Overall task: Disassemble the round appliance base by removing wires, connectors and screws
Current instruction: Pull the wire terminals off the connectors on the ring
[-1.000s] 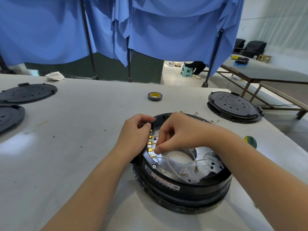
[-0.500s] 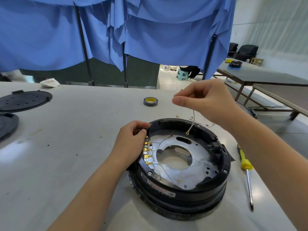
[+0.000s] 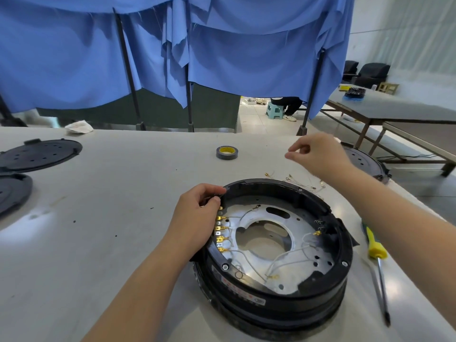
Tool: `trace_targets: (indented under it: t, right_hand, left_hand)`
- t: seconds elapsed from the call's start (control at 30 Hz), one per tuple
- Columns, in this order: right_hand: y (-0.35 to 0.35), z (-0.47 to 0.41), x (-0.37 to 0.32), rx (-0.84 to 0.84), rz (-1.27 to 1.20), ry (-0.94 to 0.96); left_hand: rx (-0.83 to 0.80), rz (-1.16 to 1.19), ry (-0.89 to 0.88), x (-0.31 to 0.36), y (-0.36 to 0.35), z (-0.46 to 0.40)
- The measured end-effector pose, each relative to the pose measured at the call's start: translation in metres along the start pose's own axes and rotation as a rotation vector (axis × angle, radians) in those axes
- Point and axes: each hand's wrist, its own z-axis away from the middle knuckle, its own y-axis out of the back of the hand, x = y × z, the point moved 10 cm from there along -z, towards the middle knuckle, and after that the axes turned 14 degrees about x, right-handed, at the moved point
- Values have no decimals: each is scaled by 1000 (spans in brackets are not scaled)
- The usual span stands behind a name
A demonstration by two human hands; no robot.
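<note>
The round appliance base (image 3: 274, 257) sits on the white table (image 3: 98, 218) directly before me. My left hand (image 3: 197, 218) grips its left rim, fingers curled over the edge beside the gold connectors (image 3: 220, 230). My right hand (image 3: 318, 156) hovers above the loose wires (image 3: 296, 181) behind the base, fingertips drawn together; whether they pinch anything I cannot tell. 1 yellow-handled screwdriver (image 3: 376, 262) lies right of the base.

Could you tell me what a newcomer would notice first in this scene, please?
The round black appliance base sits open at centre, gold connectors along its left inner edge. The left hand grips its rim there; the right hand hovers beyond it, above loose wires on the table.
</note>
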Motion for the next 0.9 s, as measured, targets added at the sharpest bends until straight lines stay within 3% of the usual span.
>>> trace_targets:
  t: [0.13, 0.4, 0.67, 0.9]
  right_hand:
    - [-46, 6, 31, -141, 95, -84]
    - [-90, 23, 65, -334, 13, -259]
    - [-66, 20, 53, -232, -187, -336]
    - [-16, 23, -35, -212, -395, -190]
  left_hand:
    - [6, 7, -9, -2, 0, -1]
    - [11, 20, -18, -4, 0, -3]
    - [11, 34, -2, -3, 0, -1]
    - [9, 4, 14, -3, 0, 0]
